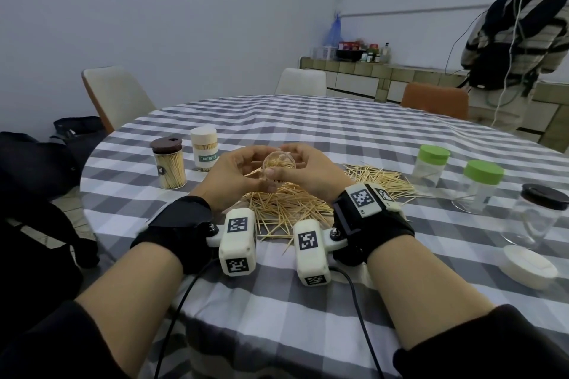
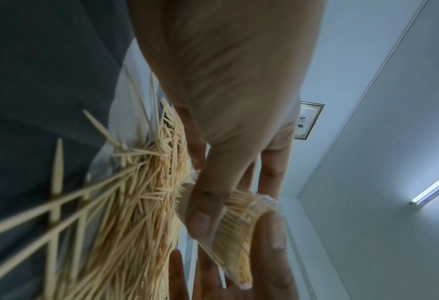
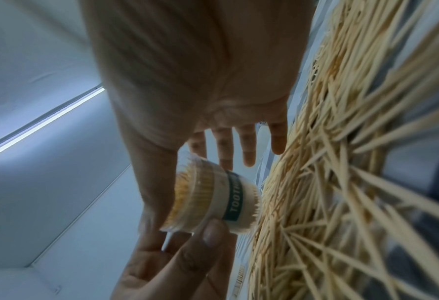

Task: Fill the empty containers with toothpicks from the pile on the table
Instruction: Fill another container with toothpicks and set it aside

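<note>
Nearest the person, a loose white lid (image 1: 528,266) lay on the checked table (image 1: 277,311) by the right forearm. Beyond the wrists spread the toothpick pile (image 1: 286,209), and just above it both hands met around a small clear toothpick container (image 1: 278,164) with a teal label, held clear of the cloth and already well packed with sticks.

The left hand (image 1: 237,175) curled its fingers round one side of it and the right hand (image 1: 311,175) gripped the other, its thumb (image 3: 214,233) pressed on the wall. Whether a few loose sticks were also pinched there could not be made out.

To do this step well, the container probably wanted holding mouth-up and steady in one hand while the other fed small, aligned bundles, tapping so they settled parallel; crooked sticks would jam the mouth.

Farther left stood two filled jars, a brown-lidded jar (image 1: 169,163) and a white-capped jar (image 1: 204,148). Off to the right waited two green-lidded jars (image 1: 431,166) (image 1: 478,184) and a black-lidded glass jar (image 1: 535,215), apparently unfilled.
</note>
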